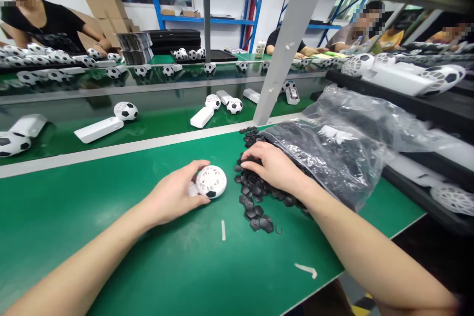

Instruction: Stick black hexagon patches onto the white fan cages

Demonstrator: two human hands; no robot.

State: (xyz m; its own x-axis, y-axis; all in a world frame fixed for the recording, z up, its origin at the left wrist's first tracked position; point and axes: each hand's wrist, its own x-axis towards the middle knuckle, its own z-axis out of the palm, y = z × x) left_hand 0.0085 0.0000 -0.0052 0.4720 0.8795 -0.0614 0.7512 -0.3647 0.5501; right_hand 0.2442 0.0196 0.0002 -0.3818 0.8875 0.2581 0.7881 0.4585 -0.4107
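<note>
My left hand (177, 191) is closed around a white handheld fan with a round football-patterned head (212, 180). The head's pierced face is turned up, and one black patch shows on its near edge. Most of the fan's handle is hidden by the palm. My right hand (268, 165) reaches into a loose pile of small black pentagon pieces (255, 188). Its thumb and forefinger pinch at a piece by the pile's left edge; the exact grip is partly hidden. Behind that hand, a clear plastic bag (333, 143) full of black pieces lies on the green bench.
Football fans (99, 130) lie along a green conveyor (159, 131) beyond a pale rail. A grey post (292, 34) rises beside the bag. Black trays (407, 94) with fans stand at right. White strips (223, 230) lie on the bench (155, 266). Co-workers sit opposite.
</note>
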